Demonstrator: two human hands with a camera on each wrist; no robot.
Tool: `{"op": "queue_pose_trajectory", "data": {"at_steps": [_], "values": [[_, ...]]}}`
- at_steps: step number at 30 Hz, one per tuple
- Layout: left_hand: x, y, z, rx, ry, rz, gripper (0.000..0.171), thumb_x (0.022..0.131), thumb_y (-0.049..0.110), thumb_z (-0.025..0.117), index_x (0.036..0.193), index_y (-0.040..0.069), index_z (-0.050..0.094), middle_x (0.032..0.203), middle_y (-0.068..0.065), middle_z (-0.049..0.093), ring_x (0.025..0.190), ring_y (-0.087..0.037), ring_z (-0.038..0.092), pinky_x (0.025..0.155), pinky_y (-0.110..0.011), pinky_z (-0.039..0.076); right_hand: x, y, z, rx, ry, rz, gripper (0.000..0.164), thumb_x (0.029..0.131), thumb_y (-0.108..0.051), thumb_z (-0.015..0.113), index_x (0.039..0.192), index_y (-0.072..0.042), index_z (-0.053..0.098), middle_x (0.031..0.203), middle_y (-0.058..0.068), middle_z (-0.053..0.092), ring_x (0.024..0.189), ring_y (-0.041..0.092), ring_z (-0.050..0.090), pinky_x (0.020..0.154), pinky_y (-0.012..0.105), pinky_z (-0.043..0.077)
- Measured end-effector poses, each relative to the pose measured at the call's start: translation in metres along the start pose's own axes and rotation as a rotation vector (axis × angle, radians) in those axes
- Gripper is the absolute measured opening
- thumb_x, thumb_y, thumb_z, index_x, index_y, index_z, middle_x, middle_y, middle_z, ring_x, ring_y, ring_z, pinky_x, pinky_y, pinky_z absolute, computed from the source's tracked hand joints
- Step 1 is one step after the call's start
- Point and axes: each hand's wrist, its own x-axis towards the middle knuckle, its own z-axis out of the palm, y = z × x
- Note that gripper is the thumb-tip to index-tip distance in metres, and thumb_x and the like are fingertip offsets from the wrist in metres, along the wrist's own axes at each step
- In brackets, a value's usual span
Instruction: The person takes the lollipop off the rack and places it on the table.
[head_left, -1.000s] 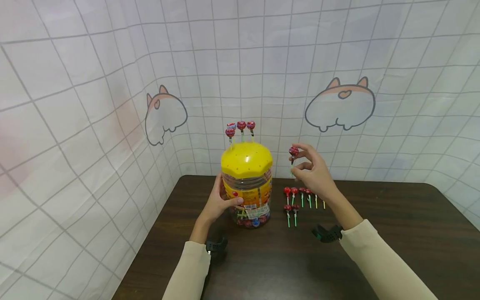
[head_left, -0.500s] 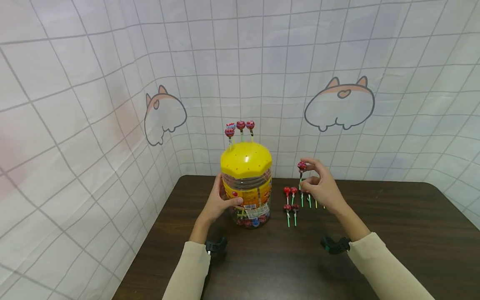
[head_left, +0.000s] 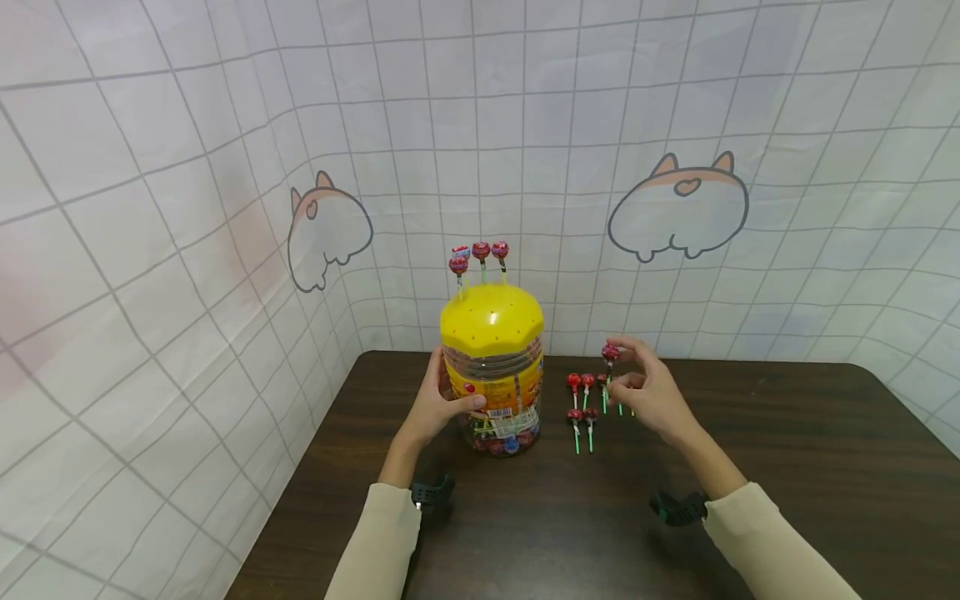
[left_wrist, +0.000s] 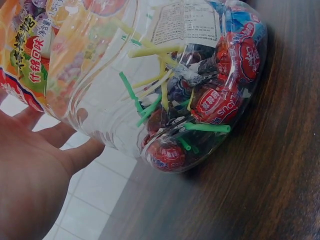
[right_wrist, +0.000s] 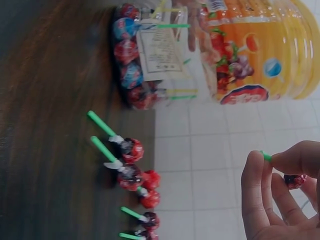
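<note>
A clear plastic candy jar (head_left: pixel 510 421) with a yellow lid (head_left: pixel 491 321) stands upright on the table, lollipops visible inside. My left hand (head_left: pixel 437 404) grips its left side, thumb across the front; in the left wrist view the fingers reach around the jar wall. Several lollipops stand stick-down in the lid's small holes, among them a red lollipop (head_left: pixel 500 250). My right hand (head_left: pixel 652 396) pinches a red-wrapped lollipop (head_left: pixel 611 352) by its green stick (right_wrist: pixel 266 156), head up, right of the jar. It is over the far row of lying lollipops and hides part of that row.
Several lollipops lie in two rows right of the jar, including a near-row lollipop (head_left: pixel 574 415) and a far-row lollipop (head_left: pixel 573 380). The dark wooden table (head_left: pixel 525 525) meets a white grid-patterned cloth (head_left: pixel 525 108) at the back and left.
My right hand has moved right and down with the lollipop, from beside the lid to low over the far row. My left hand and the jar have stayed in place.
</note>
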Motion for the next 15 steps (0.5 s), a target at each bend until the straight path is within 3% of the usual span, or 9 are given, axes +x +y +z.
{"op": "queue_pose_trajectory", "data": {"at_steps": [9, 15], "values": [[0.001, -0.001, 0.0, 0.002, -0.004, 0.006, 0.097, 0.087, 0.02, 0.084, 0.158, 0.034, 0.02, 0.146, -0.006, 0.049, 0.127, -0.021, 0.059, 0.104, -0.039, 0.055, -0.01, 0.017, 0.0, 0.033, -0.026, 0.066, 0.07, 0.091, 0.01, 0.059, 0.155, -0.009, 0.036, 0.141, 0.03, 0.04, 0.081, 0.016, 0.068, 0.074, 0.037, 0.063], [0.001, -0.002, 0.0, 0.003, 0.003, 0.004, 0.096, 0.087, 0.014, 0.083, 0.157, 0.034, 0.02, 0.146, -0.005, 0.049, 0.127, -0.022, 0.059, 0.104, -0.039, 0.055, -0.017, 0.033, -0.001, 0.031, -0.062, 0.114, 0.068, 0.089, 0.013, 0.057, 0.151, -0.005, 0.036, 0.134, 0.03, 0.039, 0.074, 0.019, 0.066, 0.074, 0.042, 0.063]]}}
